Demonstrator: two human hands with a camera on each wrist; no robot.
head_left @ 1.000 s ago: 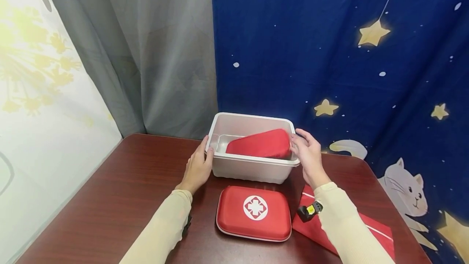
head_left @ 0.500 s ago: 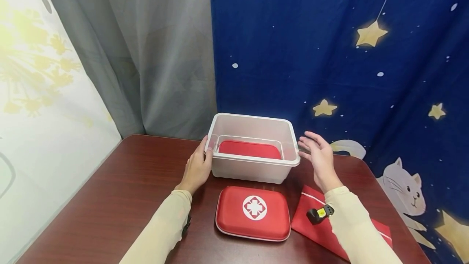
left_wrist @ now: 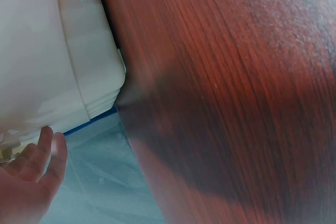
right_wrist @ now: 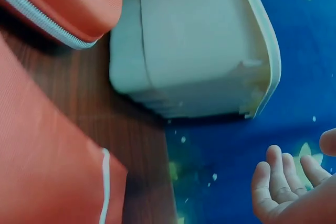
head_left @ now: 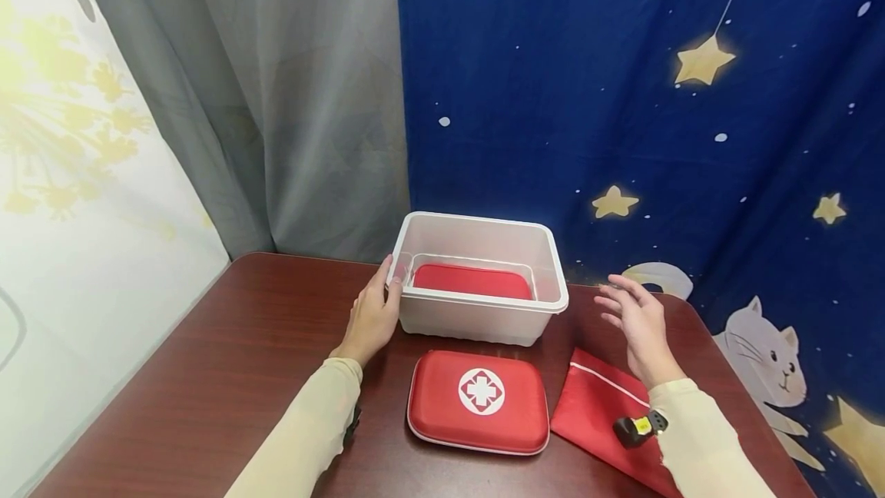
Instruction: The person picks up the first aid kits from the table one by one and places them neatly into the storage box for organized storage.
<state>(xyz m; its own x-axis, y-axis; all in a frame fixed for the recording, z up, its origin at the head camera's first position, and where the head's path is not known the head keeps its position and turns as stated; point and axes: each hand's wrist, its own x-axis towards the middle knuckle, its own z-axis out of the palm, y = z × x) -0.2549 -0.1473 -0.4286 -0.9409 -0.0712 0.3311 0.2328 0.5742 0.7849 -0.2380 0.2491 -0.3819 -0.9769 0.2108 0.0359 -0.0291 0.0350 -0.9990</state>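
A white plastic bin (head_left: 477, 321) stands at the back of the table, and a flat red case or pouch (head_left: 473, 281) lies on its floor. My left hand (head_left: 369, 321) touches the bin's left end, the thumb by the near corner and the fingers along the side, fairly straight. To the right of the bin, my right hand (head_left: 639, 329) hovers with fingers spread loosely and holds nothing. A red zippered first-aid case (head_left: 512, 413) with a white cross emblem lies in front of the bin. Below my right hand is a red fabric pouch (head_left: 591, 406) with a white stripe, partly hidden by the forearm.
The dark wood table (head_left: 207, 375) ends just behind the bin. A grey curtain (head_left: 332, 114) and a blue star-patterned curtain (head_left: 525, 83) hang behind it. A black wrist camera (head_left: 632, 430) sits on the right wrist.
My right hand has let go of the red case, which dropped from tilted to flat inside the bin, and has moved off to the right. My left hand has stayed at the bin.
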